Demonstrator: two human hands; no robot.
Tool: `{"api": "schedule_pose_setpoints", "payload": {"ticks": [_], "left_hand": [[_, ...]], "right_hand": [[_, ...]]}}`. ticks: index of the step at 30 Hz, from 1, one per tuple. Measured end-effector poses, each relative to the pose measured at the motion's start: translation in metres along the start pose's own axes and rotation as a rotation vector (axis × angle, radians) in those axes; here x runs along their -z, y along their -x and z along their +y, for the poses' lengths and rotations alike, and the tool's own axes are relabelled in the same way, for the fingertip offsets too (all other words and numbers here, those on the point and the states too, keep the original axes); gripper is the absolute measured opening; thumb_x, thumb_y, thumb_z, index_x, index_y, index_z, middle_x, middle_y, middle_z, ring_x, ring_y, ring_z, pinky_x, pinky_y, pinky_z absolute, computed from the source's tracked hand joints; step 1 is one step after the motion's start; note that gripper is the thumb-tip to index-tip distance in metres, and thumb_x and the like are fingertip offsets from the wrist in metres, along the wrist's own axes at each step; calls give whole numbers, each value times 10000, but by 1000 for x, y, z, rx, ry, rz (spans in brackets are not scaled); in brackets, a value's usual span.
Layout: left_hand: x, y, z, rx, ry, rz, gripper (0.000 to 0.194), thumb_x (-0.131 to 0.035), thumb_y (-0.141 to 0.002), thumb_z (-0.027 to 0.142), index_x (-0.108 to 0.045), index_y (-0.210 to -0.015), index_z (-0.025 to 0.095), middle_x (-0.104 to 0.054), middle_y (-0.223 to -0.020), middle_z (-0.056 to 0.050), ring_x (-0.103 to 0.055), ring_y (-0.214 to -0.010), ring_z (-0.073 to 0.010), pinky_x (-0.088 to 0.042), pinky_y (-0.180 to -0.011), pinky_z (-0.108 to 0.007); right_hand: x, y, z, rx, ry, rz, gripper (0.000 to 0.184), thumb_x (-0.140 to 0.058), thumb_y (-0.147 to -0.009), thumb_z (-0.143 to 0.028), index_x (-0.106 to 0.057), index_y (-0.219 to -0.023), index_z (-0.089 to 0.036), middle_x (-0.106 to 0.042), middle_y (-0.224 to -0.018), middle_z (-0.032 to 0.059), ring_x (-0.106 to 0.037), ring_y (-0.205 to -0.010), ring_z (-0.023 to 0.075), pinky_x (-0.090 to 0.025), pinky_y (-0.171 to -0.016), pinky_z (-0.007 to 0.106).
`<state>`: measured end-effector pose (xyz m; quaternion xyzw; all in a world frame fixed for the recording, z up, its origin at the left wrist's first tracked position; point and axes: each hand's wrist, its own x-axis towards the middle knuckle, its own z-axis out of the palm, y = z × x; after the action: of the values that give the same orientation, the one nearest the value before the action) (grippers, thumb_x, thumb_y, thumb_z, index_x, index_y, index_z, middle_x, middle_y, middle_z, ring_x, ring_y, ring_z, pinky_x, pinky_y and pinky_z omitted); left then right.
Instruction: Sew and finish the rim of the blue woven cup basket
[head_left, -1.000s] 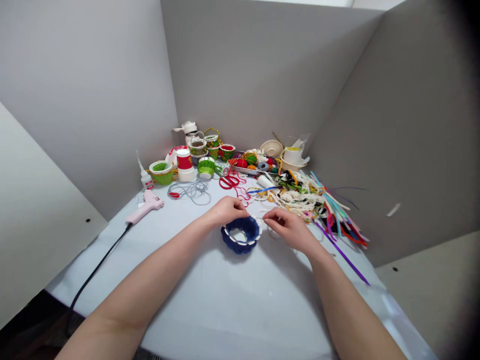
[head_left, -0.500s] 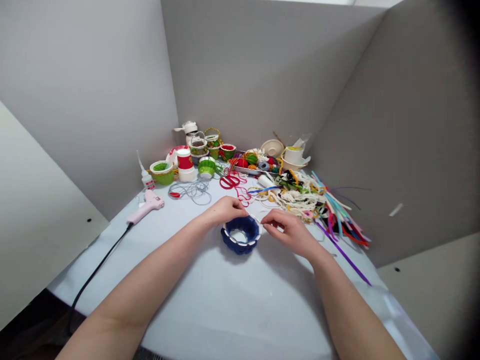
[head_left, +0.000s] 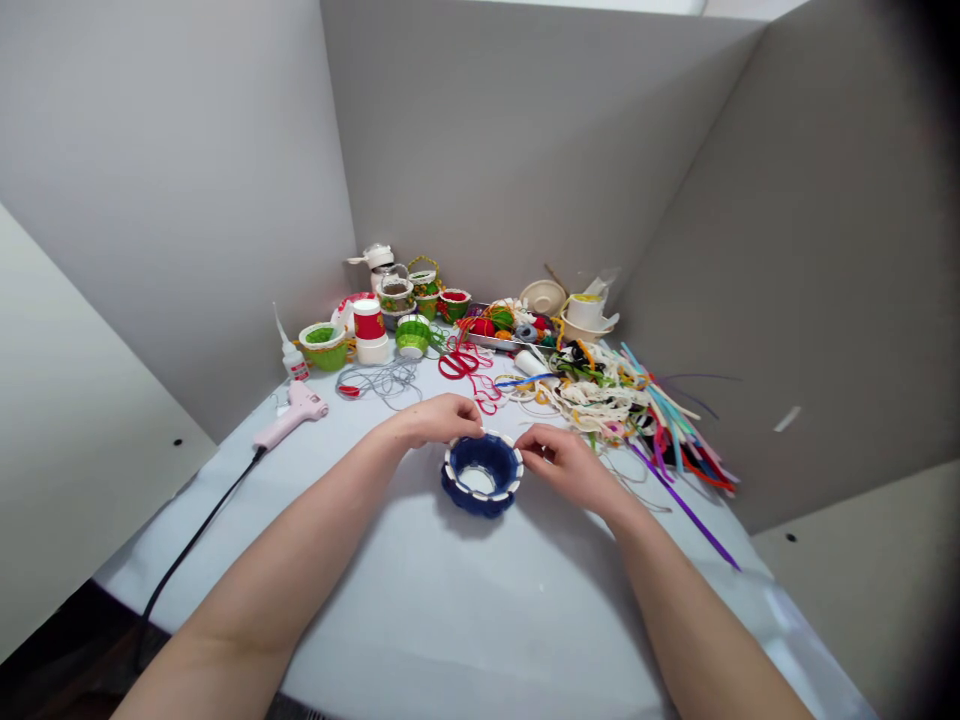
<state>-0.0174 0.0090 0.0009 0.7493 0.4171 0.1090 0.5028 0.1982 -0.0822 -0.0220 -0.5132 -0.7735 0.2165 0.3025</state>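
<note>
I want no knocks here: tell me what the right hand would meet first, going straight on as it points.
Most likely the white-edged blue bowl, whose rim lies close by the right hand; depth leaves contact unclear.

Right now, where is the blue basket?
The blue basket is below centre in the head view, nearer the person than the red scissors, with the left hand at its far rim and the right hand at its right edge.

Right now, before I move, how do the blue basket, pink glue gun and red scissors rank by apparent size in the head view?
Largest to smallest:
1. Blue basket
2. Pink glue gun
3. Red scissors
The scissors lie farther from the camera, so their true size is unsure.
</note>
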Motion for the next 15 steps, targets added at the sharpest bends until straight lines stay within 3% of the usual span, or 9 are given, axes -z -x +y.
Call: {"api": "schedule_pose_setpoints", "payload": {"ticks": [6,11,15], "left_hand": [[-6,2,9,-178,31,30,318,-615,-693,411,-684,-881,164,-682,-843,-16,-591,-789,-144,-444,-698,-209],[-23,-5,7,-197,52,6,298,-648,-675,391,-714,-807,132,-690,-772,-31,-599,-745,-154,-455,-681,-226],[-25,-11,-2,-156,118,55,292,-684,-634,380,-709,-772,124,-677,-731,-21,-588,-707,-143,-450,-663,-230]], "right_hand": [[-6,-2,-4,17,-13,19,134,-503,-834,-194,-636,-826,-174,-635,-799,23,-539,-700,128,-406,-644,245],[-8,-3,0,17,-30,2,149,-497,-841,-205,-643,-825,-174,-636,-785,23,-546,-700,130,-409,-634,240],[-5,-3,1,-9,-30,-5,158,-504,-849,-229,-652,-836,-175,-651,-789,24,-556,-698,131,-422,-647,242]]}}
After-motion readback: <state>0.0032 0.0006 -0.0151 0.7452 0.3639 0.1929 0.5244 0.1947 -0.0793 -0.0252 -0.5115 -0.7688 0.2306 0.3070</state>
